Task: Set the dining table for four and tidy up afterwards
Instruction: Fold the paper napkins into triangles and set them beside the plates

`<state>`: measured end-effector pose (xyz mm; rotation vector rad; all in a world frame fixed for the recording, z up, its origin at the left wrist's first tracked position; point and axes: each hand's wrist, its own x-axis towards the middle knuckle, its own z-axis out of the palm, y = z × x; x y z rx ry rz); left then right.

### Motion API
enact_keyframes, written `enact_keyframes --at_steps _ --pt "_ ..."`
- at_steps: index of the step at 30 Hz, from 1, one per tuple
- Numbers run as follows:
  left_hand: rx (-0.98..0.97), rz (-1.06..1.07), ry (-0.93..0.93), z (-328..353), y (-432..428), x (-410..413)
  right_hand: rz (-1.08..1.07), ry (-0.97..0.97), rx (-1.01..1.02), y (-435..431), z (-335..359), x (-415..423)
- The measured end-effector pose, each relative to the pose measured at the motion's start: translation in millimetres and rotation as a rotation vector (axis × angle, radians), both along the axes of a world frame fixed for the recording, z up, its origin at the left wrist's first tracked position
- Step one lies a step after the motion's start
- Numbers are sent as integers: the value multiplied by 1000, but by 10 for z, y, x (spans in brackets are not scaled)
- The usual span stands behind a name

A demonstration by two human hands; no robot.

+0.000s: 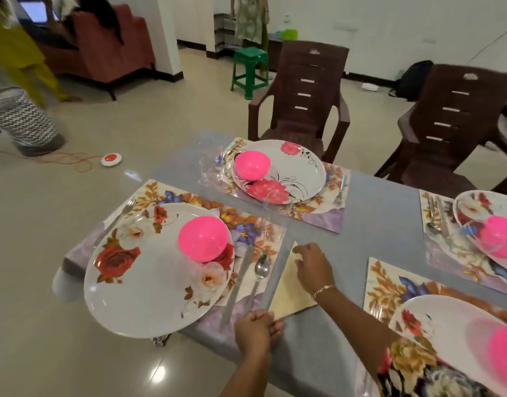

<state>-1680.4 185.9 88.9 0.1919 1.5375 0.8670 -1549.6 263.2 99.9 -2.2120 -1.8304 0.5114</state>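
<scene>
The napkin (pixel 288 296) lies at the table's (pixel 375 219) near edge, right of the spoon (pixel 262 267), its long axis pointing away. The left hand (pixel 253 332) pinches its near corner. The right hand (pixel 314 267) covers its far end, though I cannot tell its grip.

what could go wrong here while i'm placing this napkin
1. The plate hangs over the table edge; a tug on the mat could tip it off.
2. The clear glass stands just beyond the right hand and looks easy to knock.
3. The left hand, gripping the napkin corner, sits beside the knife and spoon; it may nudge them askew.
</scene>
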Motion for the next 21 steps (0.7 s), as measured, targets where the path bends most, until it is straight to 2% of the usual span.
enact_keyframes --at_steps 3,5,8,10,13,17,21 --pt "-1 1 -16 -24 -30 -7 146 -109 -112 -249 -243 -132" --pt "-1 -25 -23 -56 -47 -21 153 -197 -84 -330 -374 -177" --pt "4 -91 -13 -77 -75 -54 197 -248 -221 -399 -473 -194" --pt "29 -164 47 -110 -101 -89 237 -287 -206 -438 -522 -172" --pt "91 -320 240 -187 -152 -139 224 -317 -163 -434 -454 -170" --pt "136 -472 360 -90 -264 -70 293 -160 -165 -476 -327 -107" --pt "275 -447 409 129 -360 233 233 -12 -32 -736 -263 144"
